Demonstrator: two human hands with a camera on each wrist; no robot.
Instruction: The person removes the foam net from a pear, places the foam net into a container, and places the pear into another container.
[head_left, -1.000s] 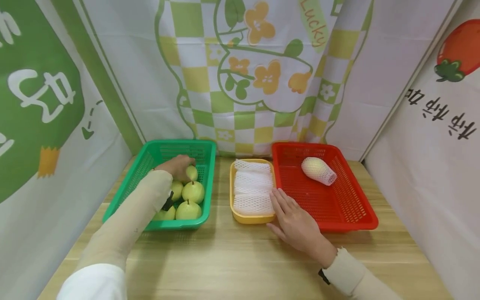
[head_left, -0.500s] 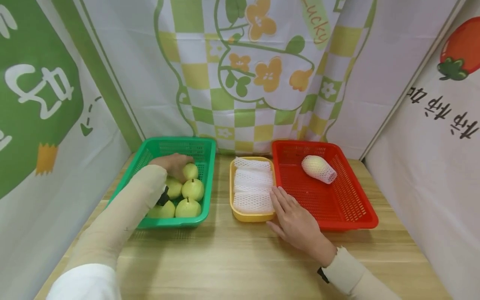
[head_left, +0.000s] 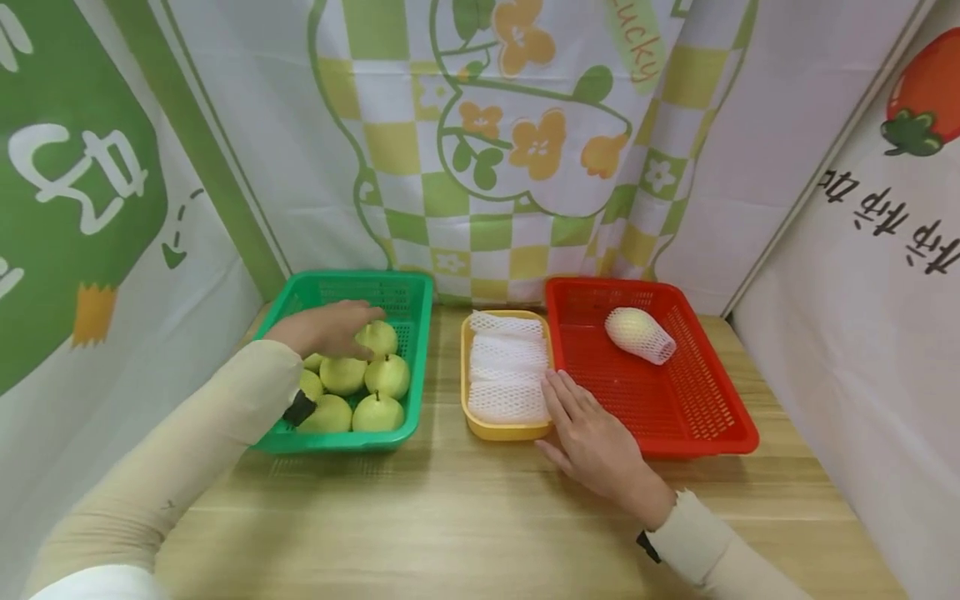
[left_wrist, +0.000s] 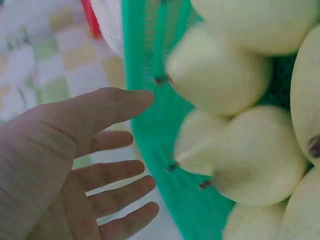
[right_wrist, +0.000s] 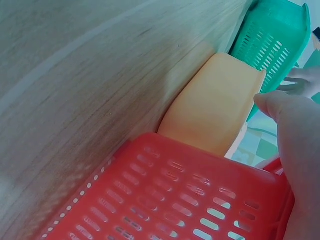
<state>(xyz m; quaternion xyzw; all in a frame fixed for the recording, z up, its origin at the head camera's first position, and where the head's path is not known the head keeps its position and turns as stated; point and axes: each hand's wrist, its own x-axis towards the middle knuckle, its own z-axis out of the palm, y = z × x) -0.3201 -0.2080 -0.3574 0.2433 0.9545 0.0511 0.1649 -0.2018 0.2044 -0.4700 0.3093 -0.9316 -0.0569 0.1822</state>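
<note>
My left hand (head_left: 330, 327) hovers over the green basket (head_left: 425, 350), where several yellow-green pears (head_left: 387, 377) lie. In the left wrist view its fingers are spread and straight, with nothing held, apart from the pears (left_wrist: 260, 155). My right hand (head_left: 600, 450) lies with extended fingers along the yellow tray (head_left: 510, 432) and the near corner of the red basket (head_left: 622, 404). White foam net sleeves (head_left: 508, 402) are laid in rows in the tray. One pear in a foam net (head_left: 637, 333) rests in the red basket.
The three containers stand side by side on a wooden table (head_left: 450, 517). A patterned curtain (head_left: 480, 242) hangs close behind them, and printed cloth walls rise on the left and right.
My left hand has drawn back leftward from the pear at the basket's right side, and its fingers have straightened. More pears now show. The right hand has stayed in place.
</note>
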